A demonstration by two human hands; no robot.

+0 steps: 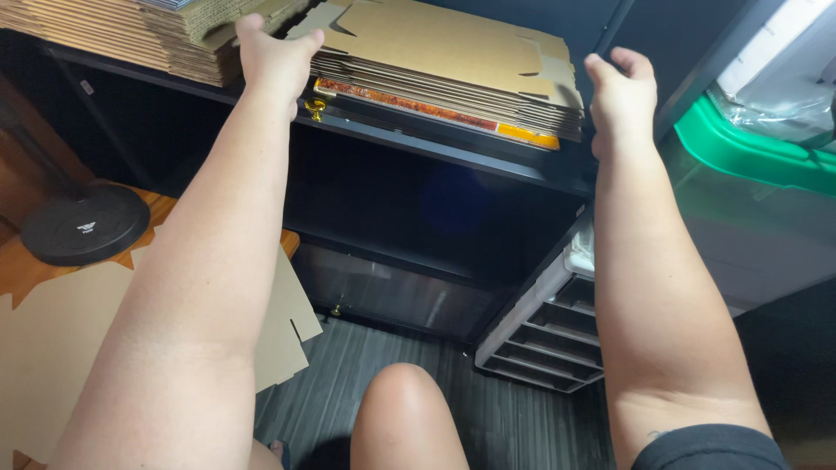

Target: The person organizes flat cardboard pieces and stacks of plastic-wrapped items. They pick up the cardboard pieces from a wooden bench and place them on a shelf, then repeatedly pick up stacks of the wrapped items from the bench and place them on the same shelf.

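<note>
**A:** What is closest to you?

**Me:** My bare knee [402, 409] low between my forearms, over the dark plank floor [383, 418]. Below my left arm a flat brown cardboard box blank [52, 348] lies on a wooden table [17, 270], with a round black weight disc [84, 223] beyond it. Below my right arm is a grey plastic drawer rack [549, 335].

**A:** And the hands?

**Me:** Both are stretched up and away from me. My left hand [274, 57] is spread wide, fingers apart, touching the near left corner of the stack of flat brown cardboard box blanks [453, 65] on the black metal shelf [453, 148]. My right hand [623, 96] is open too, fingers loosely curled, just beside the stack's right edge; I cannot tell if it touches. Neither hand grips anything.

**A:** What lies around that stack?

**Me:** Under it sits a thin orange and yellow panel [435, 111]. Left of my left hand is a second pile of corrugated cardboard sheets [113, 35]. Right of my right hand is a clear storage tub with a green lid [758, 152].

**A:** How far along does it look?

**Me:** Early, I judge. One blank is already on the table; the stack is unlifted on the shelf, my hands only bracketing it.
</note>
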